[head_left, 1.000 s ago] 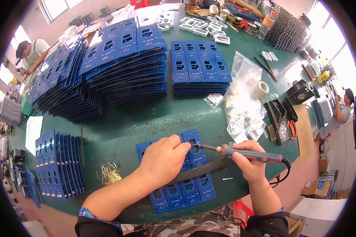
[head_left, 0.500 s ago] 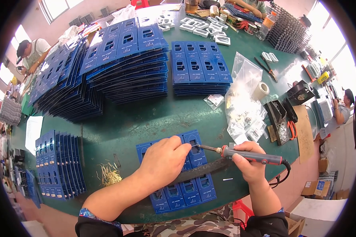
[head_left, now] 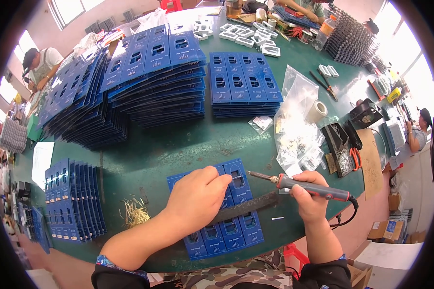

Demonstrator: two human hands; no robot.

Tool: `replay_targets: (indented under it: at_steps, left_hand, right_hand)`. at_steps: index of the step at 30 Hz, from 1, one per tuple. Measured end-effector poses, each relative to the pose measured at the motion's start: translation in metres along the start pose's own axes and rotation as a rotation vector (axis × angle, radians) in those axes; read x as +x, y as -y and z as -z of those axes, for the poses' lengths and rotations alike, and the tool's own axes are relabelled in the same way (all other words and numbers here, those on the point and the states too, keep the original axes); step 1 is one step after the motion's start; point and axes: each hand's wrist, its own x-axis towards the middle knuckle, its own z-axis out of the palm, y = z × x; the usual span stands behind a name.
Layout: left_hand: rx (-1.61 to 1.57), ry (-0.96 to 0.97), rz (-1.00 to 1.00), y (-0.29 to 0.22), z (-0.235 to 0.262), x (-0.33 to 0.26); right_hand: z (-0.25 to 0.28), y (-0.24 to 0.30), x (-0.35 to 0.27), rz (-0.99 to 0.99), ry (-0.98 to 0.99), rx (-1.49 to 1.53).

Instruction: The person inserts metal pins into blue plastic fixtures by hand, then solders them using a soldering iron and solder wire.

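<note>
A blue circuit board panel (head_left: 229, 238) lies on the table in front of me, with a dark flat bar (head_left: 255, 204) across its middle. My left hand (head_left: 197, 195) rests over the panel's upper part, thumb and finger pinched at a cut-out near its upper right corner. A thin, light-coloured bit shows at those fingertips, too small to name. In my right hand (head_left: 311, 192) is a soldering iron (head_left: 299, 185) with a grey and red handle. Its tip points left, just right of the panel and apart from it.
Tall stacks of blue panels (head_left: 154, 72) rise at the far left, with a lower stack (head_left: 245, 84) beside them. Clear plastic bags (head_left: 296, 130) lie right, near a solder stand (head_left: 366, 113) and a black tray (head_left: 340, 144). Thin yellowish pins (head_left: 136, 213) lie left. Co-workers sit around.
My right hand has drawn the soldering iron slightly right, so its tip has left the panel's cut-out. The left hand stays nearly where it was, still pinched.
</note>
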Motion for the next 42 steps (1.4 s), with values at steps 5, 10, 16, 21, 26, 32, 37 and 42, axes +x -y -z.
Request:
replay_targets:
  at_steps: [5, 10, 16, 21, 26, 32, 37, 42]
  left_hand:
    - [-0.232, -0.013, 0.033, -0.022, 0.017, -0.016]
    - [-0.469, -0.007, 0.019, -0.046, 0.005, -0.035]
    - [-0.463, -0.022, -0.004, -0.045, 0.004, -0.052]
    - [-0.210, -0.079, 0.083, -0.013, 0.022, -0.049]
    - [-0.136, -0.047, 0.121, 0.003, 0.014, -0.046]
    - [-0.095, -0.006, 0.122, 0.008, 0.008, -0.043]
    - [-0.085, 0.004, 0.123, 0.007, 0.008, -0.041]
    - [-0.083, 0.007, 0.118, 0.009, 0.007, -0.042]
  right_hand:
    - [-0.014, 0.018, -0.014, -0.097, 0.042, 0.197]
    - [-0.050, 0.024, -0.034, -0.080, 0.250, 0.205]
    - [-0.052, 0.021, -0.041, -0.065, 0.225, 0.058]
    - [-0.039, 0.028, -0.021, -0.098, 0.214, 0.108]
    - [-0.028, 0.011, -0.009, 0.094, 0.158, -0.092]
    - [-0.033, 0.009, -0.006, 0.050, 0.144, -0.120]
    - [-0.033, 0.009, -0.002, 0.111, 0.174, -0.178]
    - [-0.033, 0.010, 0.000, 0.132, 0.189, -0.209]
